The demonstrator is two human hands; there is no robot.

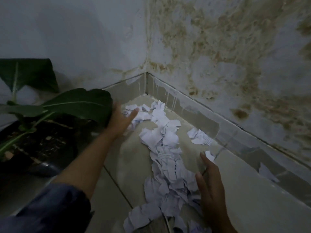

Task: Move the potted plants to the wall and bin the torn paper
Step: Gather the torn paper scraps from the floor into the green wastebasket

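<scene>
Nearest to me, low on the left, I see a dark blue sleeve (pixel 50 209) pushed up the left forearm, which reaches forward across the tiled floor (pixel 244 207) toward the room's corner. Further left sits the potted plant (pixel 50 115), its dark pot (pixel 42 167) standing on the floor close to the left wall (pixel 75 39), with broad green leaves spreading over the soil; one large leaf hangs out toward the corner. My left hand (pixel 122 119) is released, fingers straight and spread, just beside that leaf's tip and hovering over the far end of the torn paper (pixel 165 157); I cannot tell whether the fingertips touch the scraps.

That paper lies in a long white heap running from the corner back toward me, between the two hands, with some printed text visible on a few pieces. A small cluster of scraps (pixel 199 137) lies apart on the right, near the skirting tile, and one lone scrap (pixel 266 173) rests further right against the base of the wall.

My right hand (pixel 210 185) is open too, fingers extended and together, palm facing the heap's right edge and holding nothing. Beyond it rises the right wall (pixel 235 47), blotched with brown stains and peeling paint.
</scene>
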